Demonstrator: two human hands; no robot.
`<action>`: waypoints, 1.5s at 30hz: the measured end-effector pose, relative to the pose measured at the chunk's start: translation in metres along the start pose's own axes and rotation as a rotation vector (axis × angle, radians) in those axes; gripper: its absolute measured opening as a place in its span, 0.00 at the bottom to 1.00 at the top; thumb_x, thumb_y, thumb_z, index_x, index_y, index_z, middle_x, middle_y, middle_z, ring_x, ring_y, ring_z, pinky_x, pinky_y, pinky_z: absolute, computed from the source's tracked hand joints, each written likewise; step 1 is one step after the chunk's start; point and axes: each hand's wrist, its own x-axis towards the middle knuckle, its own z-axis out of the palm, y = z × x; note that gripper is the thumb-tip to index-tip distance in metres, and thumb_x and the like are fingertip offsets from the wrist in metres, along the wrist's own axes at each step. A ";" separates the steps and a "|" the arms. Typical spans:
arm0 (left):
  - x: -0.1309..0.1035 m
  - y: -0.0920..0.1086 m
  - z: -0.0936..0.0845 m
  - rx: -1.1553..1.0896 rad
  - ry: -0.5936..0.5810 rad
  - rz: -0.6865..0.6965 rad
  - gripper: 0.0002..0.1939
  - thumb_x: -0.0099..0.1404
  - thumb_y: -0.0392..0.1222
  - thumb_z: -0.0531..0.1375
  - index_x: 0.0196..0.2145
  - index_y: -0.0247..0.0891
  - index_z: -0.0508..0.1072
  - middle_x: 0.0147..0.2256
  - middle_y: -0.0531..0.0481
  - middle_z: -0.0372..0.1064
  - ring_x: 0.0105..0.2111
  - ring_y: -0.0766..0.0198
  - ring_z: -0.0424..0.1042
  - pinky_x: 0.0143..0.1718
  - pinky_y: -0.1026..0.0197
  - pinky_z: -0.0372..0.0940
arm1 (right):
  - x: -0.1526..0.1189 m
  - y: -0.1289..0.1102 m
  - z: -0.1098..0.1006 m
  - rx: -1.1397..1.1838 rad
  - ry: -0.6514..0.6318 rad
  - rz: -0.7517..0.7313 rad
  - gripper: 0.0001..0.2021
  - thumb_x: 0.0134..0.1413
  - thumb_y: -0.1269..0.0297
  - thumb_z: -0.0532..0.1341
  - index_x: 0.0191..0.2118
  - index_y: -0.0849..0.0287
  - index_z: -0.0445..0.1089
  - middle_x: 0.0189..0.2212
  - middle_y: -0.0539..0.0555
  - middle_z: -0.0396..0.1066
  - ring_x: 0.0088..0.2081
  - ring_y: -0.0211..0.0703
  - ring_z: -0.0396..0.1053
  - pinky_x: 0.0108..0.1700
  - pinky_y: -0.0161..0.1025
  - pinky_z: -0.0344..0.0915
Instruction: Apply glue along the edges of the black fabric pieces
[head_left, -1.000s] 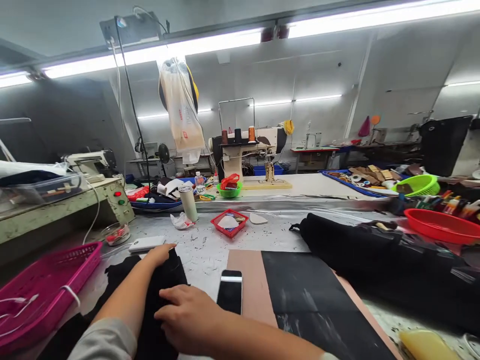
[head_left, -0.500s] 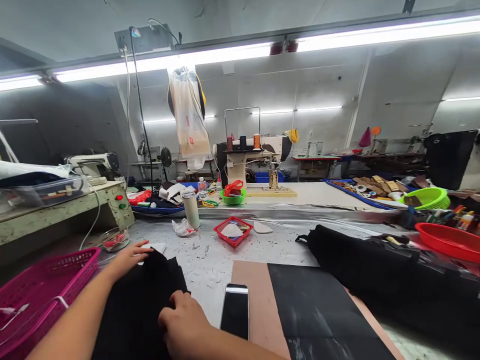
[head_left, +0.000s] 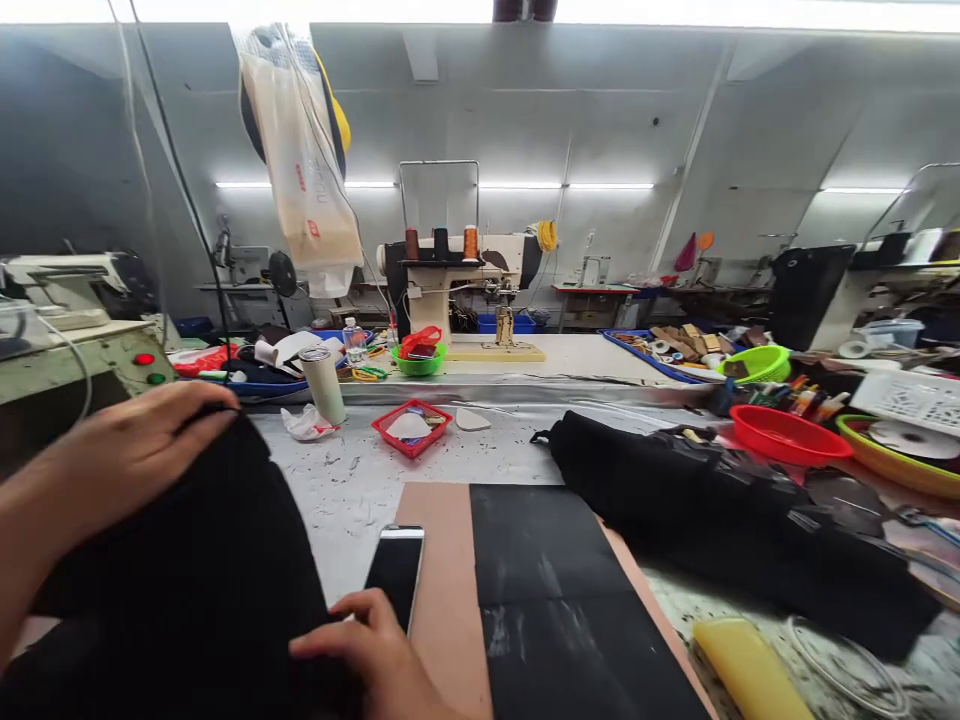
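Note:
A piece of black fabric (head_left: 202, 560) is raised at the lower left of the head view. My left hand (head_left: 142, 450) is closed over its upper edge, thumb and fingers pinching the cloth. Lower down, my right hand (head_left: 382, 650) has its thumb and fingers closed at the fabric's right edge. Just beyond that hand lies a phone (head_left: 397, 570) with a dark screen, partly covered by the fingers. Beside the phone a black panel (head_left: 547, 590) rests on a pinkish-tan board (head_left: 442, 620).
A long black fabric bundle (head_left: 675, 500) lies to the right, near a yellow block (head_left: 750, 665) and a red bowl (head_left: 787, 433). Farther back are a red basket (head_left: 411, 447), a white tumbler (head_left: 322, 385) and a sewing machine (head_left: 427, 300).
The view has turned right and moved closer. My left hand has lifted the fabric's upper edge, and the cloth now stands higher. My right hand stays at its right edge.

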 end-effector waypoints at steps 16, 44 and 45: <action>-0.008 0.261 0.197 -0.152 -0.561 0.389 0.20 0.57 0.26 0.43 0.41 0.40 0.66 0.41 0.41 0.66 0.37 0.54 0.71 0.34 0.57 0.61 | -0.147 0.075 -0.164 -0.774 0.223 0.366 0.15 0.50 0.77 0.53 0.42 0.56 0.69 0.34 0.57 0.70 0.35 0.48 0.70 0.37 0.41 0.67; -0.024 0.241 0.246 -0.546 -0.366 0.110 0.08 0.57 0.38 0.54 0.35 0.39 0.70 0.39 0.47 0.70 0.42 0.60 0.69 0.43 0.60 0.63 | -0.065 0.053 -0.278 -0.027 0.463 0.404 0.29 0.33 0.47 0.65 0.41 0.58 0.60 0.31 0.53 0.68 0.29 0.46 0.69 0.24 0.37 0.63; -0.025 0.241 0.246 -0.548 -0.369 0.094 0.07 0.57 0.37 0.55 0.35 0.38 0.70 0.38 0.46 0.70 0.41 0.59 0.69 0.42 0.60 0.63 | -0.043 0.056 -0.272 -0.073 0.459 0.379 0.28 0.32 0.48 0.66 0.40 0.57 0.59 0.31 0.52 0.68 0.31 0.47 0.69 0.26 0.38 0.64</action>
